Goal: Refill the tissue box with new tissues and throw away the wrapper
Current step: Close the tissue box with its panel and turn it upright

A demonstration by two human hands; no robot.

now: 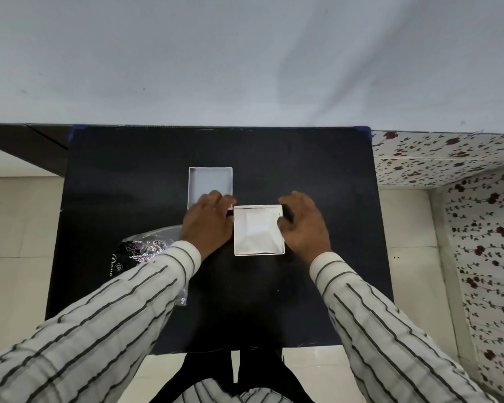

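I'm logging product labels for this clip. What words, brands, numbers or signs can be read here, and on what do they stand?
Wrapper: pale lettering and a small round symbol beside the left sleeve, too blurred and partly hidden to read.
Open white box with tissues: no print visible.
Second white box part: no print visible.
Black table: no text.
Nothing can be quoted with confidence.

Table top [128,170]: matt black, smooth. Both white boxes, [259,229] centre and [210,181] above-left: smooth, plastic-looking, slight sheen. Wrapper [146,247] lower left: crinkly glossy film. Sleeves [99,330]: striped woven cloth. Floor tiles [18,228]: glossy.
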